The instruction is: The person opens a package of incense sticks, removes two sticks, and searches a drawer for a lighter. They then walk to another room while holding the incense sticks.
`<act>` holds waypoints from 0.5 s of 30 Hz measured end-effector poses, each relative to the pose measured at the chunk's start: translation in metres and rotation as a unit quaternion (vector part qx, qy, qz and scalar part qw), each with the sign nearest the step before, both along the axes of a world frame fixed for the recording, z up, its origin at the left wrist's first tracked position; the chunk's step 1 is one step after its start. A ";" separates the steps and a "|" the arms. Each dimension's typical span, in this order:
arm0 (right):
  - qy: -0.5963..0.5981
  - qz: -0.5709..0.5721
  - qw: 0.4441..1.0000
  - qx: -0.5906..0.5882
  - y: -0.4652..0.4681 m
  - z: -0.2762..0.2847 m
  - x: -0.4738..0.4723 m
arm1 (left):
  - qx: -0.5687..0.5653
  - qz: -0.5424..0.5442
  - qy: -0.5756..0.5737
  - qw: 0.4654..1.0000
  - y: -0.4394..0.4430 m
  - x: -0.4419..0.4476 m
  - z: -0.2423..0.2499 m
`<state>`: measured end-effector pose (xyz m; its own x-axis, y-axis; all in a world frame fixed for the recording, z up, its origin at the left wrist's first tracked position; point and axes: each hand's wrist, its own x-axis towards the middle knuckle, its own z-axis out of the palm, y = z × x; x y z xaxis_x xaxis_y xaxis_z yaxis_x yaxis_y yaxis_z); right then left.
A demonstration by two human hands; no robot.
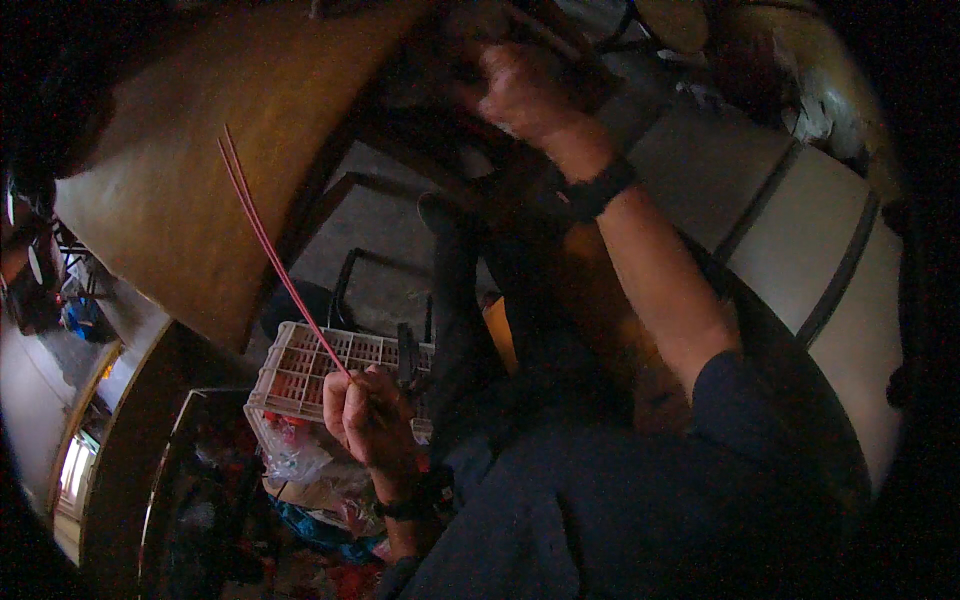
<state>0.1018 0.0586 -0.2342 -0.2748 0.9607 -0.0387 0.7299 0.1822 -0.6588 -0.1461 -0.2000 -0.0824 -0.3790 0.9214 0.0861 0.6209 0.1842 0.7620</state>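
My left hand [367, 416] is closed around a pair of thin pink sticks or strands [281, 270]. They run from the fingers up and left, parting slightly at the far tips. Below and beside this hand stands a white plastic lattice crate [289, 356], with clear plastic bags [292, 457] bunched under its near side. My right hand [529, 97] reaches forward to the top of the view, over a dark area beside the wooden tabletop. Motion blur and shadow hide its fingers, so whether it holds anything is not visible.
A brown tabletop [217, 172] spans the upper left, its edge close to the pink strands. Black metal tubing [375, 259] stands on the grey floor beyond the crate. Pale panels with dark strips [795, 247] lie at the right. Wrapped bundles [825, 112] sit at the upper right.
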 end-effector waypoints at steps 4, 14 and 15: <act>0.040 -0.017 0.988 0.150 -0.017 -0.008 0.016 | -0.085 0.088 -0.383 0.916 -0.012 -0.006 0.001; 0.071 -0.284 0.956 -0.008 -0.144 -0.003 0.065 | -0.091 0.136 -0.469 0.868 -0.026 -0.013 -0.011; 0.061 -0.295 0.953 -0.007 -0.145 -0.004 0.067 | -0.079 0.086 -0.414 0.902 -0.022 -0.009 -0.008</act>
<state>0.1690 -0.0863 -0.2382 0.3103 0.9490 -0.0558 0.6196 -0.2464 -0.7452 -0.1555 -0.2219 -0.0905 -0.3914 0.8184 -0.4208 -0.1985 0.3714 0.9070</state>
